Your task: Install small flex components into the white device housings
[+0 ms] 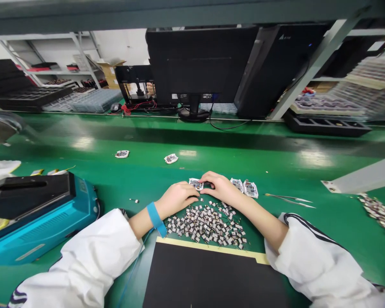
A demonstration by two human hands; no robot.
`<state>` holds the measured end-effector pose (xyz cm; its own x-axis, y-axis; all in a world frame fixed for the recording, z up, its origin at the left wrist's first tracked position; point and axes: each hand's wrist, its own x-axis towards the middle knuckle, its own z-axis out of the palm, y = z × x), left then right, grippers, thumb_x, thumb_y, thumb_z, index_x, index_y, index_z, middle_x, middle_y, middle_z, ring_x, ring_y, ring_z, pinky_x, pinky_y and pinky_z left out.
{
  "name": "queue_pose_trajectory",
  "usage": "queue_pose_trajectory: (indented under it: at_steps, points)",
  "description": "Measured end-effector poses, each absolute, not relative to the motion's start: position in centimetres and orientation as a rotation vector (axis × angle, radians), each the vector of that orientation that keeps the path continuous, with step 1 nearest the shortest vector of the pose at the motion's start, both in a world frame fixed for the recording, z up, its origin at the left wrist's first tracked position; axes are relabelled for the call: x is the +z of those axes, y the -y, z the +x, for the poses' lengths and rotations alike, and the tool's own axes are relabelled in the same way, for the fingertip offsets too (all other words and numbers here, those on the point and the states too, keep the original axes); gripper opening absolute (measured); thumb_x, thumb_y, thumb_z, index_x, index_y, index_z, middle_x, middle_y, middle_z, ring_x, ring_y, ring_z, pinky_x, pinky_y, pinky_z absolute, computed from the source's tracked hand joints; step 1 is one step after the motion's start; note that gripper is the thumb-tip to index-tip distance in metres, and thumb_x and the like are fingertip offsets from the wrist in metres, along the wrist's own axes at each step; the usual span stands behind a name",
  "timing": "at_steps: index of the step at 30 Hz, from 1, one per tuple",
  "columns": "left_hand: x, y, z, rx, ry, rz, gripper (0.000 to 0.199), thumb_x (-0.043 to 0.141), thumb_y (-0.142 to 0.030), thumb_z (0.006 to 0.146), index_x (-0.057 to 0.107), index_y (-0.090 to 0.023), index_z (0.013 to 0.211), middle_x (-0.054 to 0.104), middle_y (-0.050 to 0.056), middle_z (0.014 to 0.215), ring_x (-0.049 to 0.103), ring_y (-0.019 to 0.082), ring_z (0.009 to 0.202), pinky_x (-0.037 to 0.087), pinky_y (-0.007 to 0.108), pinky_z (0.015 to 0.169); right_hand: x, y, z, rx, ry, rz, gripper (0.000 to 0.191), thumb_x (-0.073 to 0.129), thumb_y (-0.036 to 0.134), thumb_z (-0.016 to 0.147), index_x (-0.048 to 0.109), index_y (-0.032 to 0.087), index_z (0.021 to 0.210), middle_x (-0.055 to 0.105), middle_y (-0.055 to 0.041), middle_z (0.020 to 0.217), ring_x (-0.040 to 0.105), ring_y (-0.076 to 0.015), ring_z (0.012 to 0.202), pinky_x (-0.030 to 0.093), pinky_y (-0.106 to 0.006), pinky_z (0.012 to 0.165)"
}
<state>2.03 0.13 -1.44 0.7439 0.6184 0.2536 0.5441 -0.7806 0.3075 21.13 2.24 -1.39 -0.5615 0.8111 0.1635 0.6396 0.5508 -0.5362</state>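
My left hand point(178, 199) and my right hand point(220, 188) meet over a small white-edged circuit board point(196, 184), with fingertips of both on its edges. Right below them lies a loose heap of several tiny black-and-silver components point(205, 224) on the green bench mat point(192, 145). Two similar boards point(236, 185) point(250, 189) lie just beyond my right hand, and two more point(122, 154) point(171, 158) lie farther up the mat. A blue wrist strap point(155, 218) circles my left wrist. Metal tweezers point(288, 200) lie to the right, out of reach of my fingertips.
A teal-and-black machine point(41, 218) stands at the left. A black mat with a yellow edge point(211, 273) lies nearest me. Another component heap point(380, 216) lies far right. A monitor's back point(199, 64) and black trays point(327, 126) stand beyond the bench.
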Motion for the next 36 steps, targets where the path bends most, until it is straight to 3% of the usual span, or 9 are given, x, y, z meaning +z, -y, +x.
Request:
queue_pose_trajectory:
  at_steps: [6,16,23,27,31,33,36]
  points:
    - [-0.9,0.2,1.4,0.405,-0.931,2.787,0.019,0.045,-0.026,0.084,0.060,-0.018,0.091,0.060,0.001,0.089,0.052,0.016,0.085,0.043,0.027,0.079,-0.8,-2.0,21.2,0.623,2.391,-1.192,0.024,0.063,0.020,0.072,0.059,0.014,0.095,0.056,-0.0059,0.097,0.053,-0.0134,0.079,0.045,-0.028,0.072]
    - [0.0,1.3,-1.0,0.384,-1.236,2.713,0.012,0.049,-0.019,0.081,0.058,-0.014,0.077,0.060,0.003,0.077,0.055,0.017,0.072,0.045,0.029,0.068,-1.2,-2.0,21.1,0.635,2.366,-1.199,0.027,0.065,0.019,0.070,0.060,0.013,0.096,0.056,-0.0067,0.100,0.054,-0.0156,0.081,0.045,-0.029,0.074]
    - [0.0,1.7,-1.8,0.533,-1.360,2.565,0.018,0.050,-0.012,0.080,0.056,-0.017,0.096,0.062,0.000,0.084,0.058,0.011,0.072,0.047,0.022,0.067,-1.1,-2.0,19.8,0.671,2.397,-1.082,0.016,0.052,0.018,0.080,0.063,0.016,0.092,0.059,-0.0036,0.096,0.055,-0.0145,0.086,0.043,-0.027,0.080]
    - [0.4,1.7,-0.8,0.809,-1.258,2.439,0.019,0.051,-0.012,0.079,0.057,-0.019,0.096,0.061,-0.001,0.087,0.058,0.009,0.075,0.047,0.018,0.071,-1.4,-2.4,19.0,0.648,2.414,-1.045,0.017,0.049,0.007,0.079,0.063,0.014,0.085,0.061,-0.0034,0.085,0.055,-0.0147,0.082,0.044,-0.027,0.077]
    - [0.0,1.0,0.3,0.877,-1.130,2.442,0.018,0.049,-0.011,0.080,0.058,-0.017,0.093,0.061,0.001,0.090,0.057,0.009,0.082,0.046,0.018,0.076,-2.0,-2.6,19.0,0.550,2.398,-1.000,0.020,0.047,0.006,0.079,0.061,0.012,0.091,0.062,-0.0052,0.085,0.054,-0.0160,0.081,0.045,-0.030,0.076]
    - [-0.3,0.5,0.4,0.869,-1.132,2.460,0.016,0.048,-0.010,0.079,0.059,-0.016,0.091,0.060,0.001,0.088,0.057,0.009,0.081,0.046,0.018,0.075,-2.0,-2.2,19.1,0.491,2.357,-0.995,0.020,0.045,0.009,0.081,0.060,0.012,0.094,0.061,-0.0056,0.090,0.054,-0.0161,0.083,0.045,-0.031,0.077]
    - [-0.5,0.0,0.2,0.858,-1.157,2.474,0.014,0.049,-0.010,0.079,0.059,-0.015,0.087,0.060,0.002,0.086,0.057,0.009,0.078,0.047,0.018,0.072,-1.7,-1.5,19.1,0.527,2.347,-1.087,0.026,0.052,0.030,0.080,0.057,0.014,0.100,0.059,-0.0058,0.096,0.052,-0.0185,0.088,0.045,-0.035,0.080]
